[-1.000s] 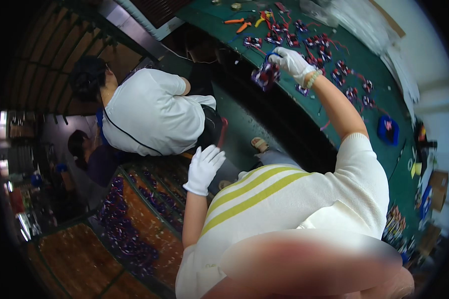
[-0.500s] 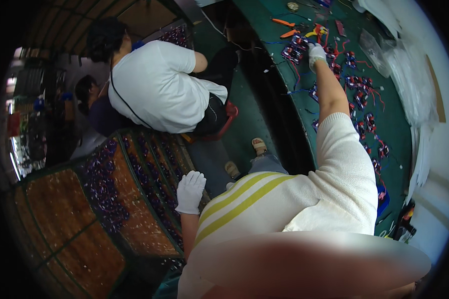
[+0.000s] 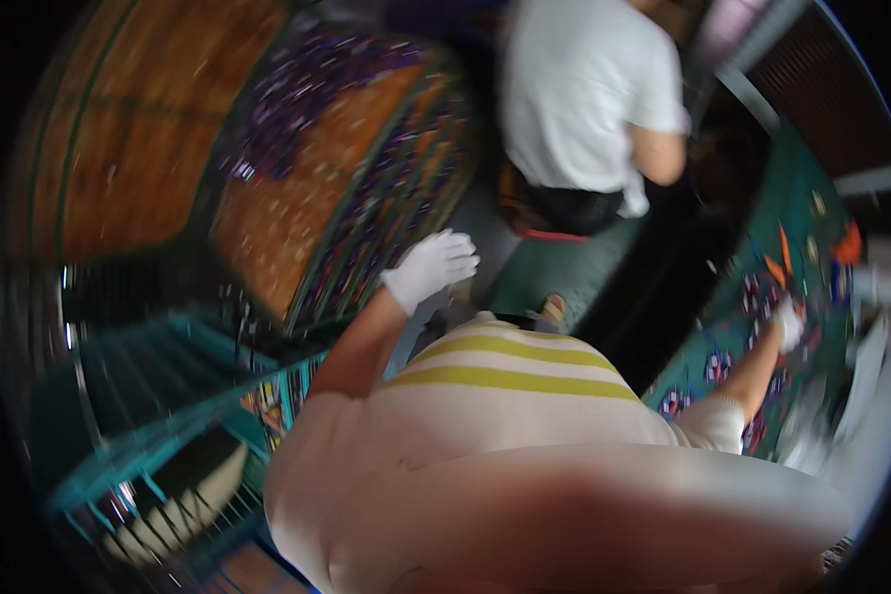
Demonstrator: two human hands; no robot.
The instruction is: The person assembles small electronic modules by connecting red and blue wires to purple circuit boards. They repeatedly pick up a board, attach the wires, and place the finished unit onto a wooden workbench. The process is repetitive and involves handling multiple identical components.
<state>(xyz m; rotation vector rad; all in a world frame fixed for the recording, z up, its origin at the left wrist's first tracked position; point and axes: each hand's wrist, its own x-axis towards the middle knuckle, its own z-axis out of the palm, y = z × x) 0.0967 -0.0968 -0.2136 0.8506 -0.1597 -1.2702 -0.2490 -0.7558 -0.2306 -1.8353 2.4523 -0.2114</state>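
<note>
My left hand (image 3: 432, 269), in a white glove, hangs beside the stacked trays with its fingers stretched out and nothing in them. Over the green table (image 3: 685, 368) on the right, my right hand (image 3: 788, 328) is also gloved in white. It is among small dark electronic parts (image 3: 759, 293) with wires. Motion blur hides its fingers, so whether it grips a part cannot be told. Just beyond it lie orange-handled pliers (image 3: 785, 247).
Brown trays (image 3: 312, 183) heaped with small purple-and-white parts stand at the left. A person in a white shirt (image 3: 579, 94) sits ahead on a red stool (image 3: 552, 236). A teal wire rack (image 3: 183, 475) is at the lower left; white plastic sheeting (image 3: 817, 431) lies along the table's right side.
The view has swung to the left, so the seated person and table appear farther right. The teal rack has come into view. My left hand stays open, with its fingers now pointing more to the right.
</note>
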